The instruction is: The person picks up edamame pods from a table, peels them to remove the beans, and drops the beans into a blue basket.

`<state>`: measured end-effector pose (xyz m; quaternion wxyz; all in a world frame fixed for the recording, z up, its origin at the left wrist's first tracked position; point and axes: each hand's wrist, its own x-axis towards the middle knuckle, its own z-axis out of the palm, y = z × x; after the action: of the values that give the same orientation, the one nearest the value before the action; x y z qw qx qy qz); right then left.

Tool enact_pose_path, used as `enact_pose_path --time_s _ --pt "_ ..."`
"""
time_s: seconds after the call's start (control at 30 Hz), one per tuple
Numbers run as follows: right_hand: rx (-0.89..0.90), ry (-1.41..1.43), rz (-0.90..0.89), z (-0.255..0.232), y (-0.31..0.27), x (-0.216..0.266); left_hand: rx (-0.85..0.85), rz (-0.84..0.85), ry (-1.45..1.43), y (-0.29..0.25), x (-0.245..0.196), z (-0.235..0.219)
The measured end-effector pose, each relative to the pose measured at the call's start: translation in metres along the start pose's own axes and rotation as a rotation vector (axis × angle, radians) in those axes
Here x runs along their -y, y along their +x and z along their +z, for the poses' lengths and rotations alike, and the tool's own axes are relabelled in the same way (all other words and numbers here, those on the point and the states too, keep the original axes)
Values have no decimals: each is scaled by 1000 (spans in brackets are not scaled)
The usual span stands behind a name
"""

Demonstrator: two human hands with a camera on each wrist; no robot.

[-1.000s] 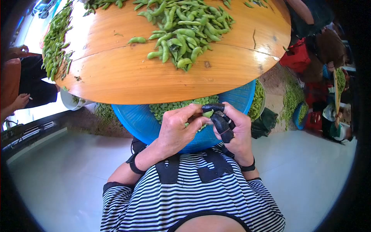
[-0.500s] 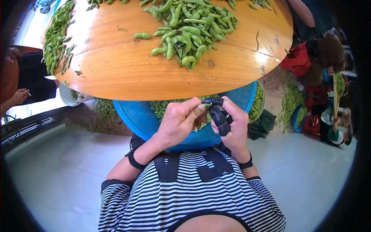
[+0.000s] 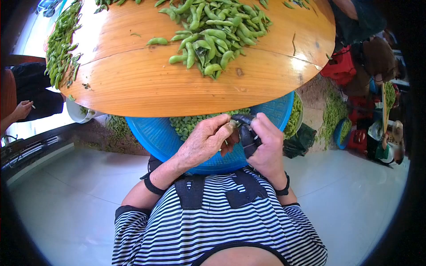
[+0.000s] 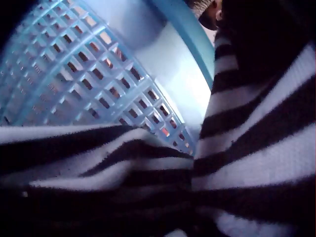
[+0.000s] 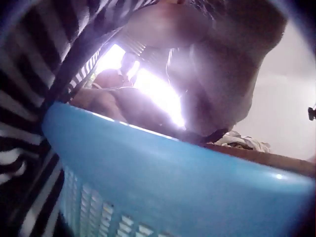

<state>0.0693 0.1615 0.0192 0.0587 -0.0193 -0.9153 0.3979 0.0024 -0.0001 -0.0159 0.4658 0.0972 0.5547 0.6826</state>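
Observation:
Over the blue basket [image 3: 153, 135] in the head view, the left hand [image 3: 205, 139] pinches a small green pod [image 3: 234, 123] between thumb and forefinger. The right hand [image 3: 266, 144], with black coverings on its thumb and fingers, meets it from the other side, fingers curled at the pod. Shelled green beans [image 3: 182, 125] lie in the basket below the hands. The left wrist view shows the basket's lattice [image 4: 94, 74] and striped cloth. In the right wrist view, part of the right hand [image 5: 212, 64] is above the basket rim [image 5: 163, 153].
A wooden table [image 3: 146, 95] stands beyond the basket, with a pile of pods [image 3: 217, 37] and more pods [image 3: 62, 48] at its left edge. A white bucket [image 3: 77, 113] is at left. Another person's hand [image 3: 23, 109] shows at far left; red crates [image 3: 339, 66] stand at right.
The green pod showing between the hands is now mostly hidden by the fingers. The right hand has turned inward, with its fingers more curled. The view has shifted slightly.

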Motion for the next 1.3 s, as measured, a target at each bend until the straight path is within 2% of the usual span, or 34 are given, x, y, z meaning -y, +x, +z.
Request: enact_pose_path --time_s 0.13,0.2,0.23,0.33,0.43,0.5,0.6,0.63,0.67,0.7,0.77,0.83,0.87,0.9,0.93,0.97,1.0,1.03,1.1,1.13,1.2,1.23,1.3 --pt "-104 -23 -102 10 -2 4 -7 -71 -136 1 0 1" --pt "-88 -3 -62 6 -4 -3 -37 -119 -406 3 2 7" --pt "-71 15 -21 5 -3 -5 -37 -118 -405 3 3 6" --pt "-74 45 -51 5 -2 -1 25 -59 -287 1 5 1" --pt "-84 92 -70 5 -1 -2 29 -102 -420 1 5 2" --pt "-84 121 -64 5 -1 -3 -29 -145 -532 1 9 6" --pt "-66 178 -42 5 -2 -10 -24 -115 -594 2 14 6" --pt "-44 267 85 1 -5 -15 -22 -115 -592 0 11 5" --pt "-22 357 211 -4 -8 -19 19 -102 -360 -3 6 4" --pt "-103 316 260 -8 -11 -21 59 -85 -124 -5 2 3" --pt "-266 529 502 -31 -19 -26 80 172 442 -13 -6 2" --pt "-463 400 555 -60 -30 -51 -81 539 807 -19 -22 4" --pt "-461 91 505 -78 -37 -73 -84 542 811 -21 -33 4" --pt "-454 -217 449 -89 -42 -88 -231 617 910 -20 -46 1" --pt "-458 -214 444 -92 -43 -90 -381 691 1006 -17 -55 -4" --pt "-495 -351 427 -94 -43 -91 -383 695 1010 -11 -58 -8" --pt "-532 -488 407 -95 -42 -91 -504 753 1088 -4 -61 -14" --pt "-535 -484 405 -96 -41 -88 -626 808 1165 3 -63 -19" --pt "-478 -328 558 -95 -39 -76 -623 834 1206 19 -60 -32" --pt "-480 -323 561 -91 -39 -77 -618 860 1243 23 -60 -36" --pt "-446 -303 442 -83 -34 -79 -556 822 1329 23 -65 -40" --pt "-452 -301 443 -79 -31 -76 -496 782 1409 23 -68 -41" --pt "-425 -54 296 -72 -24 -64 -541 755 1407 19 -70 -40"
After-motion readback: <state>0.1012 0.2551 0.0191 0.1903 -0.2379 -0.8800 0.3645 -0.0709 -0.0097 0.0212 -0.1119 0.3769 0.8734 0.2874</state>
